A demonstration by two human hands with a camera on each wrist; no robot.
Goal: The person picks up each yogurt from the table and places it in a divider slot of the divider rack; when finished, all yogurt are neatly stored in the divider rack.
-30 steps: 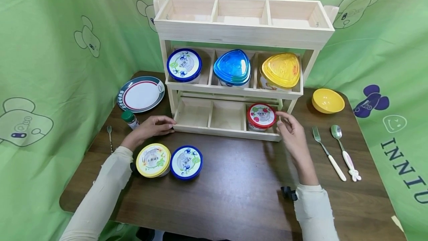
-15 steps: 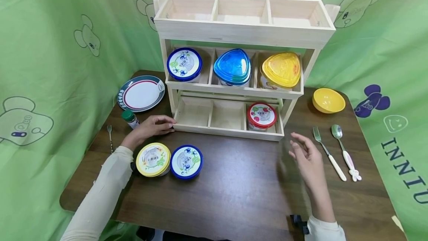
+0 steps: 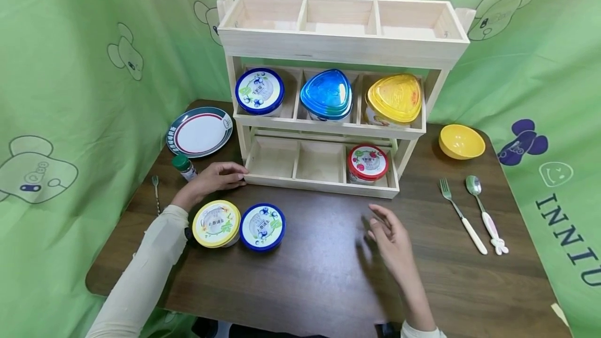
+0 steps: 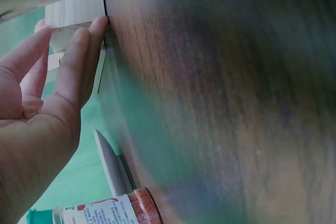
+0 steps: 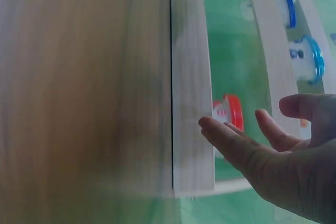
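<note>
the pale wooden three-tier rack (image 3: 343,50) stands toward the rear of the dark brown wooden table (image 3: 324,270). the left hand (image 3: 213,178), fingers nearly straight, touches the left front corner of the rack's lowest tier; thumb contact cannot be determined. the right hand (image 3: 392,236) is positioned above the table, apart from the rack, fingers parted and loosely bent. the round red-lidded tub (image 3: 368,164) is seated in the lowest tier's right compartment. the round yellow-lidded tub (image 3: 216,224) and round blue-lidded tub (image 3: 263,227) stand side by side on the table.
</note>
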